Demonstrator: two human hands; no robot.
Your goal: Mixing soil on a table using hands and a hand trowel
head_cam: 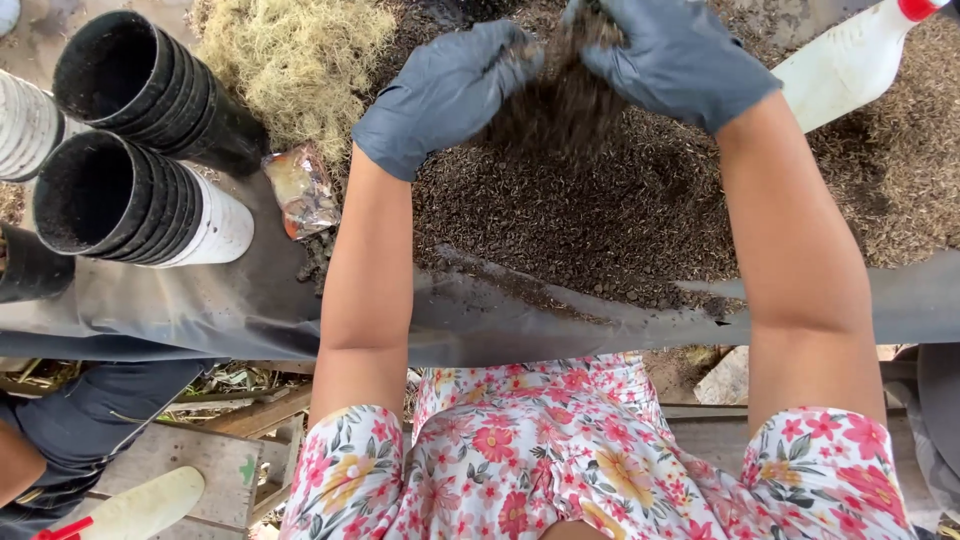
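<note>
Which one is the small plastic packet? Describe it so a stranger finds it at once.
Start at the two stacks of black pots lying on their sides at the left. Just right of them, below the pale dry moss, lies the plastic packet. It is the only crumpled, shiny, orange-tinted thing on the dark sheet.

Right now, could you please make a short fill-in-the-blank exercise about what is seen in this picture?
1. Both hands, the left hand and the right hand, wear dark ____.
2. Between them the hands rub a clump of dark ____ above the heap.
3. The stacked black pots lie on their ____.
4. The pale dry moss lies to the ____ of the left hand.

Missing words: gloves; soil; sides; left
</note>
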